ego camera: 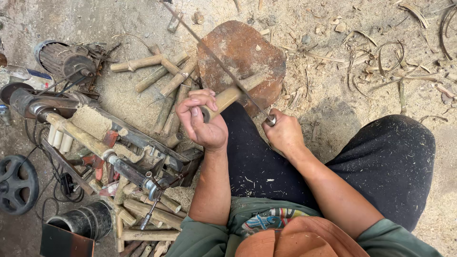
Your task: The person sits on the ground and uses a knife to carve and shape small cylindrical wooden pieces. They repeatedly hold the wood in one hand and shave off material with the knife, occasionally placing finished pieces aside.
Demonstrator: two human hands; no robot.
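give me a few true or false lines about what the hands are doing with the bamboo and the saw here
1. The left hand grips a bamboo piece. True.
2. The right hand holds a hammer. False: it holds the handle end of a thin saw blade.
3. The bamboo piece rests on a round wooden block. True.
4. The saw blade lies flat on the ground, away from the bamboo. False: it crosses over the bamboo piece.
5. More cut bamboo pieces lie left of the block. True.
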